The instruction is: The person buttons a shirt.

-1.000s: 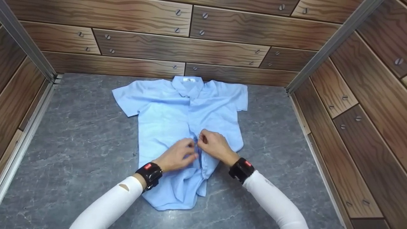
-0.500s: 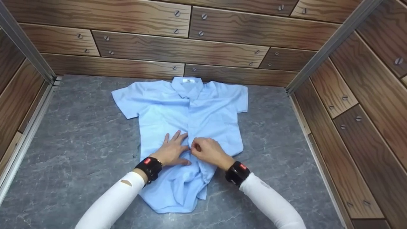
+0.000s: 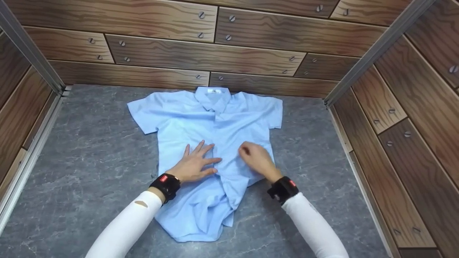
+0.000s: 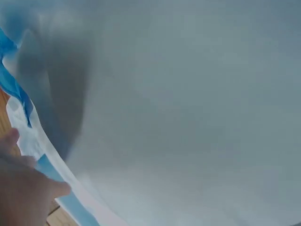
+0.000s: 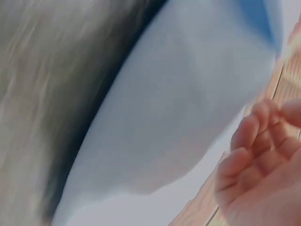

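Observation:
A light blue short-sleeved shirt (image 3: 186,125) lies front up, collar toward the back wall. Its lower part is rumpled, with one corner folded near the front. My left hand (image 3: 193,165) rests on the shirt's middle, fingers spread beside the front button strip. Over the shirt's right half is my right hand (image 3: 256,156), its fingers curled in toward the palm. In the right wrist view the curled fingers (image 5: 249,136) show no cloth between them. The left wrist view is mostly filled by pale cloth (image 4: 178,117), with part of the left hand (image 4: 23,193) at its left edge.
The shirt lies on a grey marbled surface (image 3: 89,172). Wood-patterned panels (image 3: 161,50) enclose the back and both sides, with metal posts (image 3: 376,50) in the corners. Each wrist wears a black camera band (image 3: 283,190) over a white sleeve.
My right hand has let go of the shirt's front edge and moved right. My left hand has gone from half-curled to spread flat on the shirt. The dark gap in the front is now covered.

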### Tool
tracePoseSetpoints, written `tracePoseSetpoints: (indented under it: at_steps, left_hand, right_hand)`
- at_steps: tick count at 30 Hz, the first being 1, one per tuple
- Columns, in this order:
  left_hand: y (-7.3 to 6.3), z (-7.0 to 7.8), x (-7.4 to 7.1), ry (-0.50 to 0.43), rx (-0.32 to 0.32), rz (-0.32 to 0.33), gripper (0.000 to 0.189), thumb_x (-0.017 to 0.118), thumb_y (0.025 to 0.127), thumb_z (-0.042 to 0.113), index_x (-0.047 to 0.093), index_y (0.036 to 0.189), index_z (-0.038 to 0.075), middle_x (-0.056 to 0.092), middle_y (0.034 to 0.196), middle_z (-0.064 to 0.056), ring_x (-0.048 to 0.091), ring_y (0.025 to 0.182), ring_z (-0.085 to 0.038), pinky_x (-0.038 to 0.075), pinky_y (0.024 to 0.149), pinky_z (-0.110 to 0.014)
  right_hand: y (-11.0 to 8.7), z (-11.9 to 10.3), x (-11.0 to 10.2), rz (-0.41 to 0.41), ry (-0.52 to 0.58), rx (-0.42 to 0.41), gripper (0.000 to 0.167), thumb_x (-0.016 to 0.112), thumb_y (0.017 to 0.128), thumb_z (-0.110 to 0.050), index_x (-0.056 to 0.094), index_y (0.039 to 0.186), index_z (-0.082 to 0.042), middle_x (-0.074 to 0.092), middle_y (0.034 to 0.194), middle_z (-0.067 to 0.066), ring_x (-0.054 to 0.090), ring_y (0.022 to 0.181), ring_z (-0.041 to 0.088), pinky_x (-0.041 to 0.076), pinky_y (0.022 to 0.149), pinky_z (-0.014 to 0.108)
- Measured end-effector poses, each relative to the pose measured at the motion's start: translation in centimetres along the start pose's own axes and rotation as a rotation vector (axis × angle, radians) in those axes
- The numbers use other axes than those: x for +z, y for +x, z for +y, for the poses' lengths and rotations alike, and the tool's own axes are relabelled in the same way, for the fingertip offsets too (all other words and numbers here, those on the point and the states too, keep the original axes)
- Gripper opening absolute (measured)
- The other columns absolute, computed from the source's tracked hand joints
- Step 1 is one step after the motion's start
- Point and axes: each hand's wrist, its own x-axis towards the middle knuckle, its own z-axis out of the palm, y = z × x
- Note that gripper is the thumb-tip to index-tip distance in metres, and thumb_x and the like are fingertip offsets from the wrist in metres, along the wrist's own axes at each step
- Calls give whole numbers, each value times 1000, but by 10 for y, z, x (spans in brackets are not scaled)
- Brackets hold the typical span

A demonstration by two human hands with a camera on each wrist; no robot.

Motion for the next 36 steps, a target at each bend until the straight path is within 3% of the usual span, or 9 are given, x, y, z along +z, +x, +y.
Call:
tracePoseSetpoints:
  at_steps: [5,8,11,14,18,23,27,32,36]
  left_hand:
    - [3,-4,5,-34,-103,-90,53,32,96,64,55,136,36,24,160,-6,10,148,-40,2,108,-73]
    - [4,-11,5,-50,-142,-85,52,31,97,63,55,136,37,24,160,-4,9,148,-40,-1,109,-71]
    - [8,-18,3,-62,-162,-66,51,32,97,62,56,134,36,25,160,-4,9,148,-41,-2,109,-71]
    - [13,-22,0,-71,-170,-63,51,35,97,62,57,134,35,26,159,-6,10,147,-42,-2,107,-73]
    - [13,-24,-5,-64,-169,-21,48,44,96,56,62,129,27,35,155,-10,19,146,-40,4,108,-73]
    - [-5,-42,-20,46,-183,236,27,60,94,32,69,107,10,61,119,-13,56,113,-33,39,98,-58]
    - [-31,-61,-34,132,-358,393,31,66,88,27,60,102,-1,58,100,-18,57,88,-37,46,78,-51]
    - [-63,-71,-43,162,-571,343,54,64,89,39,55,109,-10,55,105,-27,55,95,-44,45,76,-58]
    - [-77,-68,-44,122,-579,243,53,68,87,41,59,103,-9,57,101,-26,56,96,-44,45,77,-56]
  right_hand:
    - [-4,45,-23,98,-80,282,32,54,94,-38,63,102,-9,65,94,10,62,84,30,49,75,44]
    - [-8,67,-31,62,-128,428,51,50,94,-51,60,114,-5,63,105,17,61,96,37,47,81,50]
    - [-10,79,-34,-3,-96,505,60,48,91,-59,63,110,-4,65,103,18,62,94,37,47,78,49]
    - [-10,82,-33,-51,3,523,55,52,89,-62,66,89,-9,64,84,10,61,77,28,45,65,38]
    - [-6,84,-28,-50,175,490,36,60,90,-45,61,77,-11,55,72,1,51,67,18,40,60,29]
    - [-2,86,-28,10,310,421,22,61,91,-25,57,77,-8,51,71,1,48,66,17,40,62,28]
    - [-1,86,-32,7,339,382,27,58,94,-28,57,77,-7,50,68,-1,46,63,14,39,60,27]
    - [-3,85,-34,-59,348,373,37,53,98,-33,54,71,-8,42,60,-4,41,55,13,36,53,27]
    - [-6,86,-35,-143,252,368,36,52,98,-28,51,65,-11,39,57,-5,38,52,11,33,50,26]
